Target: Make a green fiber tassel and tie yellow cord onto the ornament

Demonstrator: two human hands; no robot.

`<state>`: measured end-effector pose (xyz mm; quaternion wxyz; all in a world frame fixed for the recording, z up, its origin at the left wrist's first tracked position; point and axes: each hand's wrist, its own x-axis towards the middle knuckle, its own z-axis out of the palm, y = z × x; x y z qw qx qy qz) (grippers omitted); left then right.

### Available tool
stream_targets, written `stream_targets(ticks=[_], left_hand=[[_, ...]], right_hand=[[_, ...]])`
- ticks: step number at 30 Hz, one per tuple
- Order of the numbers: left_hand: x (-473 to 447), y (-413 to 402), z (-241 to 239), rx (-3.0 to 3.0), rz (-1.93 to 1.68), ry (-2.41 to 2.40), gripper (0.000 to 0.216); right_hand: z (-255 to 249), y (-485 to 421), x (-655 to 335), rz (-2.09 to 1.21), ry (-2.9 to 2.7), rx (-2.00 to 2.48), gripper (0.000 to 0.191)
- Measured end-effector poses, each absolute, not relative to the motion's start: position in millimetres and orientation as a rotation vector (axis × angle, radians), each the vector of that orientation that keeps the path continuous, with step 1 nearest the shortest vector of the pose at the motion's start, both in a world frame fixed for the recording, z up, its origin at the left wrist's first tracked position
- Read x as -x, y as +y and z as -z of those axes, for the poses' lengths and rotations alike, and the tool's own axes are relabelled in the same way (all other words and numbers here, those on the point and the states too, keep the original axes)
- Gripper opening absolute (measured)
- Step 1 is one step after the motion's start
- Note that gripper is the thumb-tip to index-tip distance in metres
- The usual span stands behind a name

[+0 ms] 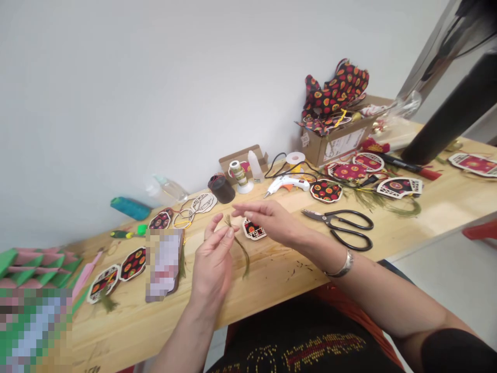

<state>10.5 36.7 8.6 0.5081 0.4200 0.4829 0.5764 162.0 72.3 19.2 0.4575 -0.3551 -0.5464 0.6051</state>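
Observation:
Pinched between the thumb and fingers of my left hand (212,259) is a thin olive-green tassel (245,254). Its short bound tip sticks up above the fingertips, and its strands hang down to the right over the table. My right hand (272,220) reaches in from the right, fingers stretched out close to the tassel's top; I see nothing held in it. Behind that hand lies a small dark patterned pendant (254,228) with a pale cut-out frame, partly covered by it. Black-handled scissors (349,226) rest to the right, blades pointing left.
A white glue gun (286,185), a thread spool (237,173) and a dark cup (221,187) stand along the wall. A cardboard box (341,142) holds patterned fabric. Several pendants lie at right, near a fan-shaped one (399,187). A phone (165,265) lies at left.

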Motion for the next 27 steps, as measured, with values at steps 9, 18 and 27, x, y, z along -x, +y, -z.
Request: stream_targets(ticks=[9, 18, 27], left_hand=[[-11, 51, -19, -0.769, -1.555, 1.036, 0.016], [2, 56, -37, -0.734, -1.651, 0.931, 0.012], [9, 46, -49, -0.758, -1.718, 0.783, 0.011]], right_hand=[[-16, 73, -128, -1.52, -1.536, 0.478, 0.032], [-11, 109, -126, -0.775, -2.069, 0.801, 0.017], [-27, 188, -139, -0.286, -2.157, 1.007, 0.02]])
